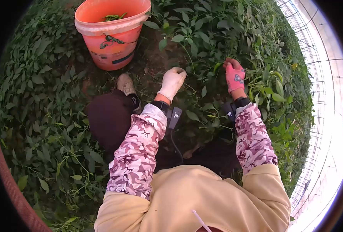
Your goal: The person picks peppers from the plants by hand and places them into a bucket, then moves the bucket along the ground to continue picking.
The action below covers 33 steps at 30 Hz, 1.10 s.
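My left hand (172,82), in a white glove, is closed with its fingertips pinched together among the pepper plant's stems. What lies between those fingertips is hidden. To the right, my right hand (234,76) wears a pink glove with a grey pattern, and its bare fingertips are curled together at the leaves. A light green pepper (217,66) hangs just left of these fingertips. Green pepper plants (194,36) surround both hands. Beyond my left hand stands a red-orange bucket (107,48) with a few green peppers (115,17) inside.
A shoe (126,84) and a dark-clad knee (109,120) are left of my left hand. Bare soil (158,58) shows between the rows. Small black devices (175,118) are at both wrists. A wire grid with pale sheeting (322,116) borders the plants on the right.
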Each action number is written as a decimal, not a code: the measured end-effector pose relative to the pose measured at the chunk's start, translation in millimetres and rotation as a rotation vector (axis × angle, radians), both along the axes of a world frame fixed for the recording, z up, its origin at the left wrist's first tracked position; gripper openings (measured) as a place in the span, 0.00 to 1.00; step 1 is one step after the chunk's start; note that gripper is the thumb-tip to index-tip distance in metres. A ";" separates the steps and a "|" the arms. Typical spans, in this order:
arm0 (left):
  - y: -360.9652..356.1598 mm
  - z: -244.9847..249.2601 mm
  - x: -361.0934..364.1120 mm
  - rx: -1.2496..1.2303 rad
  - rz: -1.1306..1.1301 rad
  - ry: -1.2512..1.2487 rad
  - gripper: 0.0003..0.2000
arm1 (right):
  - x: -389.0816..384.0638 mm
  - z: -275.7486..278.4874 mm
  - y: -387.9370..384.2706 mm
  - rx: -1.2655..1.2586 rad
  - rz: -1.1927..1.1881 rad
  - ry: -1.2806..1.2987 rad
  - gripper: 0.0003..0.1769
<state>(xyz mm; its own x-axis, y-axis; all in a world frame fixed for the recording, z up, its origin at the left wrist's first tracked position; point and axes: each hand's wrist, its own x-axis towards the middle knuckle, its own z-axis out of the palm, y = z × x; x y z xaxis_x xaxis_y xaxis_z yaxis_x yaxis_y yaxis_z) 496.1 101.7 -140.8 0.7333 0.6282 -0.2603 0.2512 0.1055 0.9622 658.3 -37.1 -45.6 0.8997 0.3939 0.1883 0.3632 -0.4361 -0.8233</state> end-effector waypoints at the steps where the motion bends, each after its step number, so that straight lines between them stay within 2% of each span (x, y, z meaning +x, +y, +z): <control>1: -1.6 1.8 -1.7 -0.014 0.008 -0.007 0.15 | -3.9 -2.2 9.9 -0.157 0.095 -0.083 0.11; 2: -3.0 2.9 -4.1 0.012 0.025 -0.025 0.15 | -7.4 -7.0 21.5 -0.158 0.114 -0.079 0.11; 4: -1.7 6.4 -5.3 0.050 0.040 -0.015 0.15 | -17.5 -15.5 40.9 0.263 0.142 -0.063 0.10; 5: -0.3 8.3 -7.4 0.046 0.046 -0.008 0.15 | -24.9 -2.7 41.6 0.126 0.039 0.020 0.09; 6: 0.8 10.9 -8.6 0.027 0.038 -0.015 0.15 | -25.1 -7.2 36.0 0.122 0.042 0.024 0.09; 8: 4.0 12.7 -8.6 0.006 0.037 -0.024 0.15 | -28.0 -11.6 30.1 -0.148 0.102 -0.107 0.09; 11: -1.3 7.9 -2.3 -0.001 -0.057 -0.078 0.14 | -40.9 -16.2 1.6 -1.087 0.758 -0.195 0.19; 12: -6.2 -1.5 3.5 -0.146 -0.135 -0.111 0.13 | -37.1 -16.0 -2.2 -1.092 0.749 -0.194 0.19; 13: -10.7 -7.2 8.5 -0.289 -0.216 -0.142 0.12 | -34.5 -13.8 -5.5 -1.233 0.622 -0.071 0.19; 14: -14.8 1.4 9.4 -0.292 -0.223 -0.144 0.12 | -30.3 -12.0 -9.0 -1.365 0.490 0.056 0.20; 15: -18.9 19.0 7.5 -0.301 -0.338 -0.112 0.12 | -0.5 -40.9 -32.8 -1.068 0.516 -0.104 0.20; 16: -22.5 32.7 6.9 -0.306 -0.450 -0.079 0.12 | 14.2 -44.6 -44.8 -1.060 0.500 -0.201 0.20; 18: -30.7 38.3 17.7 -0.297 -0.496 -0.119 0.13 | 30.4 -39.6 -52.0 -1.132 0.425 -0.357 0.19; 20: -36.2 27.5 42.1 -0.006 -0.374 -0.223 0.13 | 45.4 -38.7 -55.8 -1.165 0.355 -0.442 0.19; 21: -39.5 22.1 55.7 0.076 -0.289 -0.255 0.13 | 52.4 -39.4 -56.8 -1.137 0.314 -0.452 0.18; 22: -42.2 4.9 73.1 0.075 -0.296 -0.264 0.13 | 56.9 -40.9 -58.5 -1.094 0.278 -0.449 0.18; 23: -40.8 -0.1 83.8 0.229 -0.292 -0.435 0.13 | 58.7 -42.7 -57.8 -1.069 0.269 -0.465 0.18; 24: -45.8 -3.0 94.5 0.490 -0.243 -0.339 0.11 | 60.8 -43.6 -57.4 -1.120 0.318 -0.560 0.18; 25: -47.4 9.1 97.7 0.742 -0.173 -0.223 0.10 | 55.9 -33.6 -55.1 -1.416 0.446 -1.039 0.14; 26: -48.8 15.0 100.1 0.743 -0.174 -0.228 0.10 | 47.8 -23.4 -49.7 -1.418 0.441 -1.041 0.14; 28: -49.7 25.6 100.5 0.597 -0.290 0.022 0.12 | 31.7 -11.5 -40.0 -1.064 0.212 -0.730 0.11; 29: -49.8 30.5 97.9 0.601 -0.293 0.021 0.12 | 29.1 -13.9 -39.5 -0.927 0.159 -0.590 0.11; 30: -49.0 34.3 93.6 0.563 -0.324 0.029 0.14 | 30.0 -14.1 -39.2 -0.922 0.155 -0.589 0.11; 32: -45.1 30.1 89.6 0.527 -0.355 0.041 0.16 | 32.6 -15.3 -36.7 -1.231 0.306 -0.891 0.11; 33: -40.2 26.1 86.1 0.376 -0.315 -0.080 0.17 | 31.8 -17.8 -34.8 -1.227 0.310 -0.885 0.11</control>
<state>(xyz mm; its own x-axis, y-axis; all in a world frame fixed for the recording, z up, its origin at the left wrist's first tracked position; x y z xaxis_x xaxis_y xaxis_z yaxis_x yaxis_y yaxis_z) 582.2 61.5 -114.7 0.9110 0.4124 0.0072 0.1383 -0.3220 0.9366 690.1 -71.8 -63.4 0.5353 0.8441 0.0313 0.7266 -0.4790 0.4925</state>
